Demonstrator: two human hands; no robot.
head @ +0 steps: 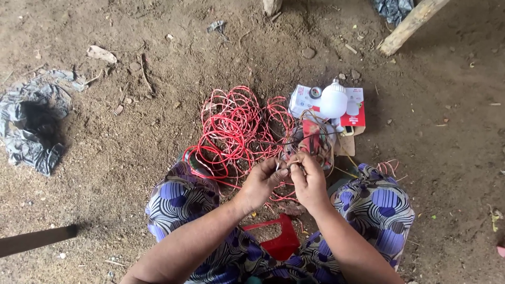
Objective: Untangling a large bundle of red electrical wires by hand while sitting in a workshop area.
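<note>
Wire ends [292, 164] sit pinched between the left hand [261, 181] and right hand [309, 181], both closed on them, just in front of the red wire tangle [236, 131]; a white bulb [333, 100] lies beyond it.

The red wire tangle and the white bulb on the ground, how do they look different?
The red wire tangle is thin, looped and sprawls wide over the dirt; the white bulb is one smooth, rounded, compact piece. The tangle lies straight on the soil, while the bulb rests on a red and white carton. Both lie just beyond the two hands.
</note>
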